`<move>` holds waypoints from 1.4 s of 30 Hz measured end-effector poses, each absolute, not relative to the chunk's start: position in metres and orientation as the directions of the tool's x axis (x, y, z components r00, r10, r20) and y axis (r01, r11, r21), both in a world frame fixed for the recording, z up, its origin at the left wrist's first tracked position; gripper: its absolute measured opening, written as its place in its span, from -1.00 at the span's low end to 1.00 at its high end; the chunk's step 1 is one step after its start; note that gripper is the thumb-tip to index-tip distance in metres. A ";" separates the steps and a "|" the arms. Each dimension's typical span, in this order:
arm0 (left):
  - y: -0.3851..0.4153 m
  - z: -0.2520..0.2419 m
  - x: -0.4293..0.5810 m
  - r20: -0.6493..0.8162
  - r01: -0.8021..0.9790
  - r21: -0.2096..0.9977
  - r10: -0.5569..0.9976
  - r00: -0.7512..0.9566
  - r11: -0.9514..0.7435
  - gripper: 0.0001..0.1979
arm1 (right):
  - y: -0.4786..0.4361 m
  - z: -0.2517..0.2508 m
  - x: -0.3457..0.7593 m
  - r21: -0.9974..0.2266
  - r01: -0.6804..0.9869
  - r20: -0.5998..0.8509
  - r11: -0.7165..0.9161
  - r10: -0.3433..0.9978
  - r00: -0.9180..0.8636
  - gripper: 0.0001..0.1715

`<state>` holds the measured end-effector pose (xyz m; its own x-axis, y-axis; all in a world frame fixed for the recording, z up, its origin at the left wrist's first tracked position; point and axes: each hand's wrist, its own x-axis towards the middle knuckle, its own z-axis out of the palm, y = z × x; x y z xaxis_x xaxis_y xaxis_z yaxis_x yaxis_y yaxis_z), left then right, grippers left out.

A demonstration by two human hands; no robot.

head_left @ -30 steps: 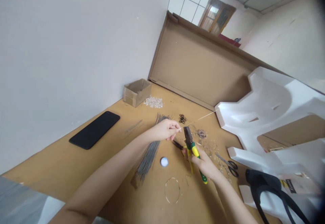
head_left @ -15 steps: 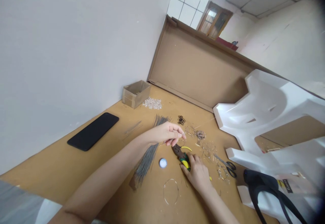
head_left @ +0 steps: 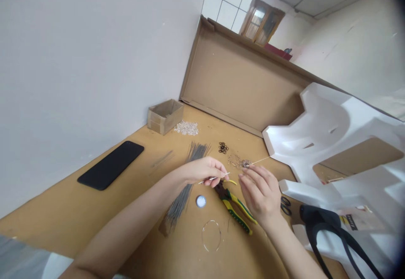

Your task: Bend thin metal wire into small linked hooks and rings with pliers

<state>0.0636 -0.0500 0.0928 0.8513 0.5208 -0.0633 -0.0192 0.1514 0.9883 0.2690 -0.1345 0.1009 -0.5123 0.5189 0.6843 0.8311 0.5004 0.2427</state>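
A thin pale wire [head_left: 214, 178] is pinched between thumb and fingers of my left hand [head_left: 207, 170], its ends showing on both sides. My right hand [head_left: 261, 192] is raised just to the right, fingers bent and close together, thumb hidden. A fine straight line [head_left: 261, 160] shows beyond its fingertips, roughly in line with the wire; I cannot tell if it is the same piece. Below the hands lie yellow-green pliers [head_left: 237, 211], touched by neither hand. A bundle of grey wires [head_left: 179, 205] lies under my left wrist. A wire ring [head_left: 211, 235] lies nearer me.
Also on the table are a small blue-white round object [head_left: 201, 201], black rings [head_left: 223, 147], a pile of small clear pieces [head_left: 186, 128], a cardboard box [head_left: 165, 116] and a black phone-like slab [head_left: 110, 165]. White foam packing [head_left: 284, 144] and scissor handles [head_left: 285, 206] are at right.
My right hand has let go of the pliers and risen up and to the right. The pliers now lie fully in sight. My left hand has stayed nearly in place; the wire in it shows more clearly.
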 end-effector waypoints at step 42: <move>-0.078 0.090 0.092 0.178 -0.225 0.974 0.702 0.690 -0.025 -0.79 | -0.128 0.101 0.242 -0.211 0.866 0.755 0.453 0.639 -0.150 -0.90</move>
<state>0.0917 -0.0782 0.0895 0.6899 0.7017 0.1779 -0.2252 -0.0255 0.9740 0.2425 -0.1279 0.1006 -0.1504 0.6388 0.7545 0.8660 0.4533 -0.2112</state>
